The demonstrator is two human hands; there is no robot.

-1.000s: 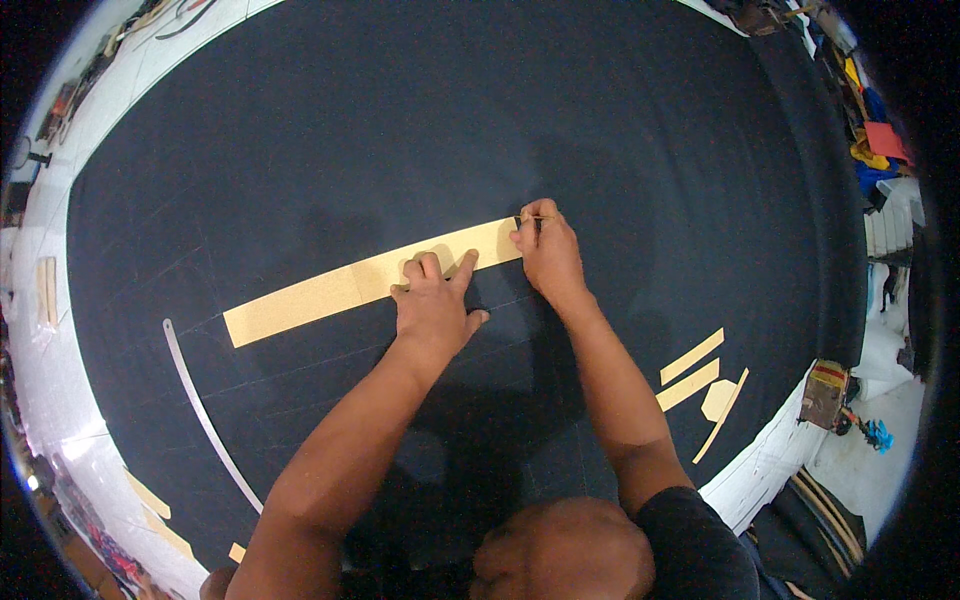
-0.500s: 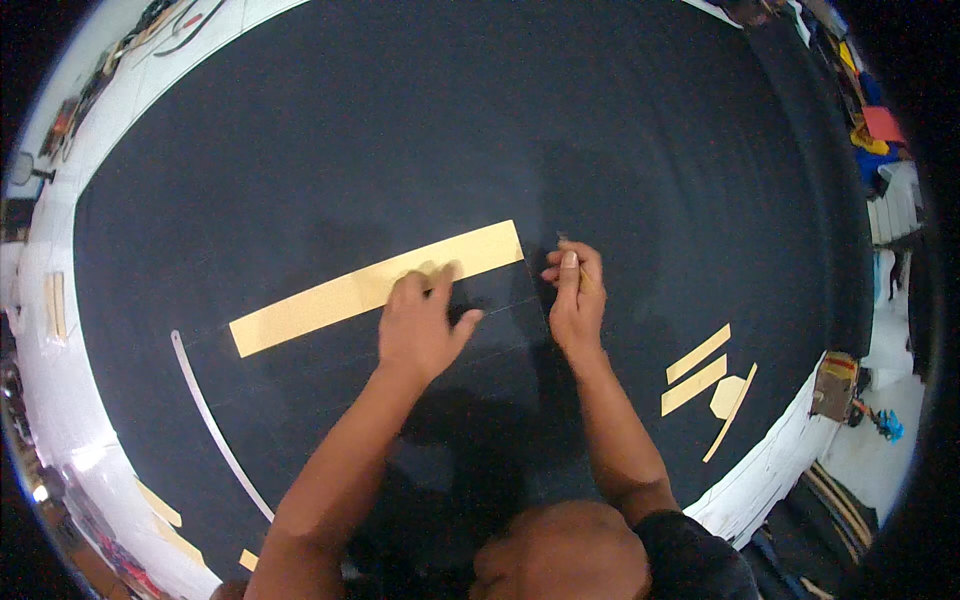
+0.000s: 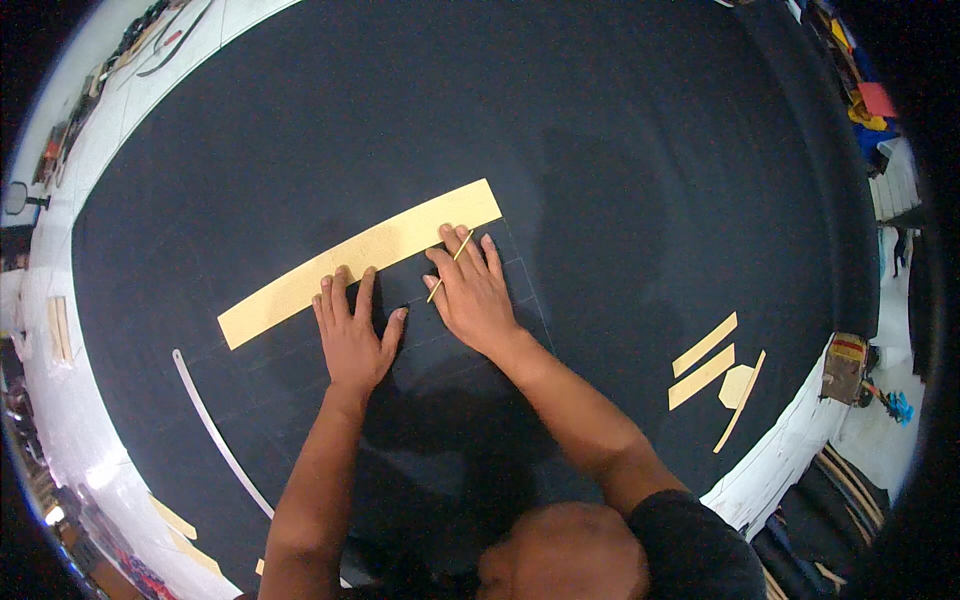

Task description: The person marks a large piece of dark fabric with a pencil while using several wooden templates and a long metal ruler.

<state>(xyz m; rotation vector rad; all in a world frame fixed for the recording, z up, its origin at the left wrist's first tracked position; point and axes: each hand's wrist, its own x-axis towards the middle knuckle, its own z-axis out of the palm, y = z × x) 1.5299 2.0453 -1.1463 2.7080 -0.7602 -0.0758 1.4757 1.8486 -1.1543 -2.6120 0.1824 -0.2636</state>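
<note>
left hand (image 3: 355,345) spread on strip (image 3: 405,237) edge, right hand (image 3: 474,305) holding stick (image 3: 436,290), open cloth (image 3: 420,110) beyond

The left hand (image 3: 352,350) was palm down, fingers forward, the index parted from the other three and the thumb angled out rightward. Just right of it, the right hand (image 3: 478,305) was also palm down, middle and ring fingers extended, index and thumb on its left side. Behind it, the right forearm (image 3: 570,400) slanted rightward; the left forearm (image 3: 325,470) ran back straighter.
</note>
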